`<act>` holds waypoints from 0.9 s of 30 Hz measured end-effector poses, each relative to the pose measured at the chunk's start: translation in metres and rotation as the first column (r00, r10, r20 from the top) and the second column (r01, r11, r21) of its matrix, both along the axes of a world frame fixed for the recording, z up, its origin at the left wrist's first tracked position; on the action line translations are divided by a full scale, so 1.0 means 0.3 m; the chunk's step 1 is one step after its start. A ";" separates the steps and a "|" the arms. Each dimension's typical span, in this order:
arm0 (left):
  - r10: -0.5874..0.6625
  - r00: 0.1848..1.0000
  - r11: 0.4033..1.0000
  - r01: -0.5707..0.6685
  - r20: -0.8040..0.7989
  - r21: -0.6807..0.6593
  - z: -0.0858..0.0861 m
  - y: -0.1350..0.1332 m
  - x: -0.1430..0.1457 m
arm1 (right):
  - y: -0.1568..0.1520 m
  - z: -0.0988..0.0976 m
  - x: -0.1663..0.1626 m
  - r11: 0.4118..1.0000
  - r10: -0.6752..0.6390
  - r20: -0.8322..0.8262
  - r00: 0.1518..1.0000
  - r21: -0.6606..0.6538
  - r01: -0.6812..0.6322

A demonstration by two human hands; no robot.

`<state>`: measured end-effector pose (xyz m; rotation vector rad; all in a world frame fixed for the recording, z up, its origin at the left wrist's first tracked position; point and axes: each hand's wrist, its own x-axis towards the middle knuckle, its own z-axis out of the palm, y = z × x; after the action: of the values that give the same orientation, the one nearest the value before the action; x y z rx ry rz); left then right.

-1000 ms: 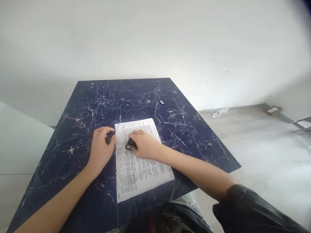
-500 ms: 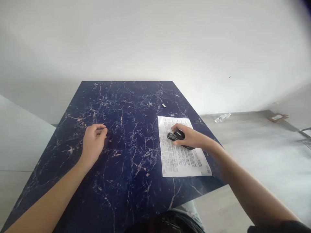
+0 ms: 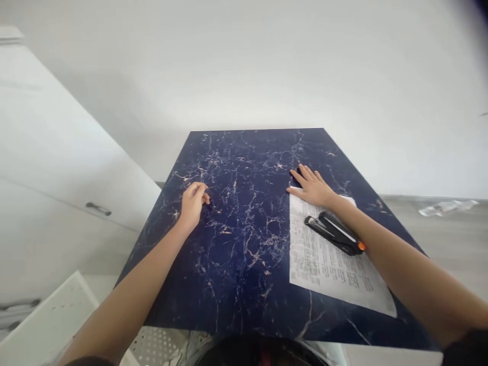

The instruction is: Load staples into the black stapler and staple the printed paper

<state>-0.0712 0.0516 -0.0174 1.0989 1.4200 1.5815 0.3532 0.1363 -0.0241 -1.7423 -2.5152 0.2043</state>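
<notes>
A dark blue marbled table (image 3: 244, 244) fills the middle of the view. On its right side lies a printed sheet of paper (image 3: 328, 264) with a black stapler (image 3: 333, 233) resting on it. My right hand (image 3: 311, 186) lies flat with fingers spread on the table, just past the paper's far edge, holding nothing. My left hand (image 3: 192, 203) rests on the table left of centre, fingers loosely curled, apart from the paper and stapler; I cannot make out anything in it.
White cabinet (image 3: 57, 168) with a metal handle (image 3: 98, 209) stands at the left. A white board (image 3: 46, 325) lies low at the left. A clear plastic bottle (image 3: 444, 207) lies on the grey floor at the right. White wall behind the table.
My right hand let go of the stapler, leaving it on the paper, and moved forward past the sheet. The view turned left, showing the cabinet. My left hand stayed put.
</notes>
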 end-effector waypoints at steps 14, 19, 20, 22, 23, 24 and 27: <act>0.377 0.916 0.922 -0.385 0.136 0.034 0.039 0.100 -0.286 | -0.092 0.035 -0.601 0.994 0.098 -0.067 0.993 -0.047 -0.101; 0.455 0.864 0.881 -0.472 0.217 0.036 0.033 0.104 -0.348 | -0.104 0.058 -1.027 0.975 0.195 -0.159 0.968 -0.076 -0.209; 0.460 0.859 0.877 -0.479 0.224 0.036 0.031 0.103 -0.351 | -0.102 0.060 -1.095 0.974 0.197 -0.168 0.966 -0.081 -0.213; 0.466 0.853 0.873 -0.486 0.234 0.034 0.029 0.102 -0.355 | -0.095 0.065 -1.200 0.969 0.215 -0.181 0.960 -0.081 -0.233; 0.468 0.851 0.872 -0.489 0.239 0.032 0.029 0.102 -0.357 | -0.090 0.067 -1.237 0.966 0.228 -0.186 0.956 -0.076 -0.245; 0.469 0.850 0.872 -0.489 0.242 0.029 0.028 0.103 -0.360 | -0.086 0.070 -1.264 0.963 0.243 -0.191 0.951 -0.073 -0.260; 0.464 0.851 0.875 -0.484 0.245 0.024 0.025 0.108 -0.365 | -0.083 0.082 -1.292 0.956 0.273 -0.212 0.938 -0.049 -0.289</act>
<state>-0.1806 0.0841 -0.0099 0.5954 1.5484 2.0589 -0.0343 0.1113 0.0004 -1.2980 -2.6219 0.4795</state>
